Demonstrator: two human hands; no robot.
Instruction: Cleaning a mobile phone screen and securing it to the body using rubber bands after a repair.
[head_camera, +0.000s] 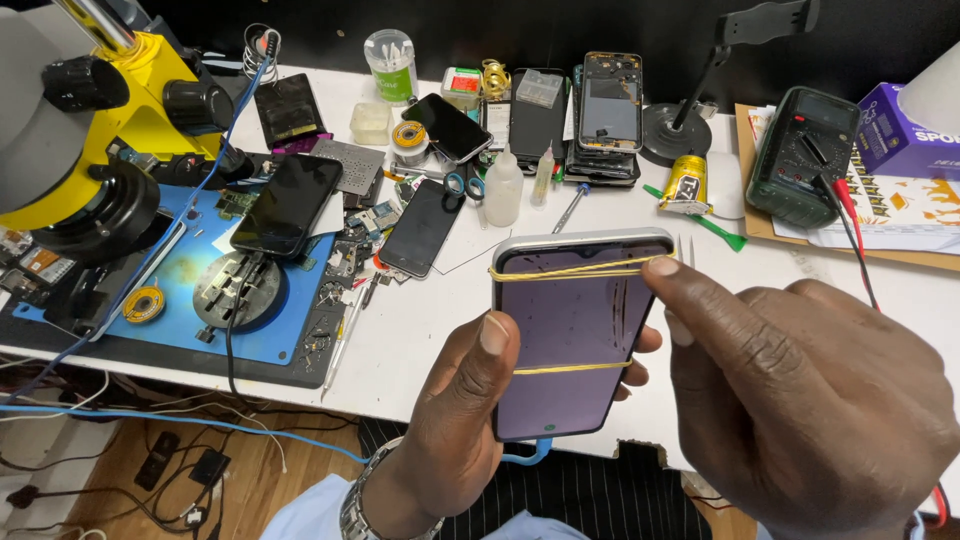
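Observation:
My left hand (462, 410) holds a smartphone (570, 335) upright over the table's front edge, thumb on its left side and fingertips showing at its right side. The phone's dark screen faces me. Two yellow rubber bands (572, 268) cross it, one near the top and one below the middle. My right hand (810, 385) is at the phone's right, its index fingertip touching the upper band at the top right corner. A blue cable hangs from the phone's bottom.
A white table (420, 335) carries several phones (285, 203), a blue repair mat (180, 290), a yellow microscope (110, 120), a small squeeze bottle (503, 187), a multimeter (803, 152) with a red lead, a yellow glue tube (686, 183), and a tissue box (915, 120). Cables hang below the table.

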